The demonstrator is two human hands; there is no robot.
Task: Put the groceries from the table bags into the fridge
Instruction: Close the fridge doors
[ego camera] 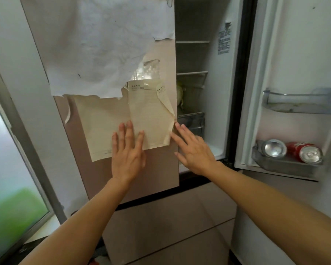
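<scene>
The fridge [216,111] has its right door [304,54] open, with two cans [304,152] in its lower bin. The left hand [128,155] lies flat, fingers straight, on yellowed paper [103,121] on the left door [75,140]. The right hand [195,150], fingers also straight, is at that door's edge.

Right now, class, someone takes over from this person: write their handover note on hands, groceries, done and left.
Left hand: open, flat on the yellowed paper on the left fridge door.
Right hand: open, empty, at that door's edge.
Right fridge door stands open; two cans lie in its lower bin, a pale green vegetable sits on an inner shelf.
Bags and table are out of view, so what remains is unknown.
</scene>
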